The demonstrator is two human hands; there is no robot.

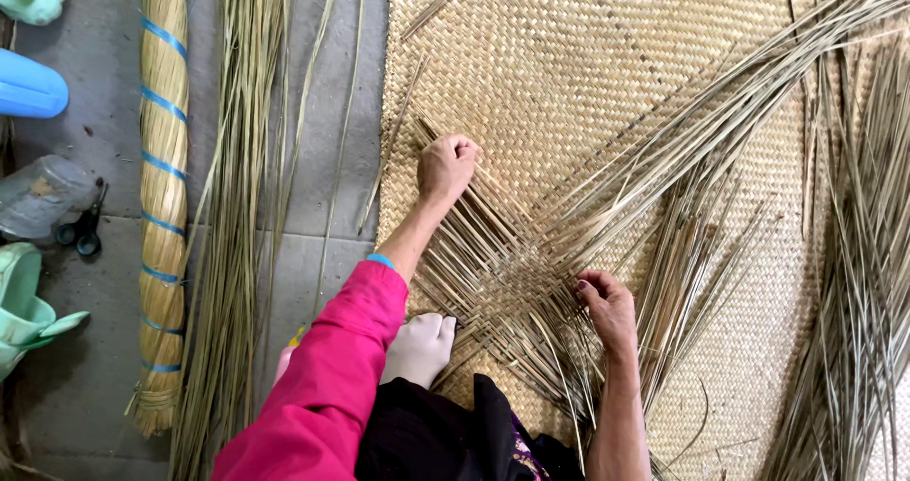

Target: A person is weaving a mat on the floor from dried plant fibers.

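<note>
While the person sits on a finished woven mat (pixel 569 54) spread over the grey concrete floor (pixel 322 102), both bare hands work a smaller patch of weaving (pixel 507 287) made of loose dried straw strands. The left hand (pixel 447 166), at the end of a bright pink sleeve (pixel 332 386), reaches forward and presses down on the far edge of that patch, its fingers curled into a clenched grip over a few strands. The right hand (pixel 607 306) lies at the patch's near right side, fingers bent and pinching strands against the mat. Long unwoven strands (pixel 720 130) fan out from the patch toward the upper right. A foot in a white sock (pixel 422 348) rests just beside the patch's near left corner, touching the strands.

Left of the mat, a loose sheaf of straw (pixel 237 206) lies along the floor. Beside it lies a thick straw bundle bound with blue bands (pixel 163 197). Farther left sit black scissors (pixel 85 230), a clear plastic container (pixel 38 197), a blue object (pixel 28 88) and pale green plastic items (pixel 24 306). More loose straw (pixel 863 282) lies at the right edge.
</note>
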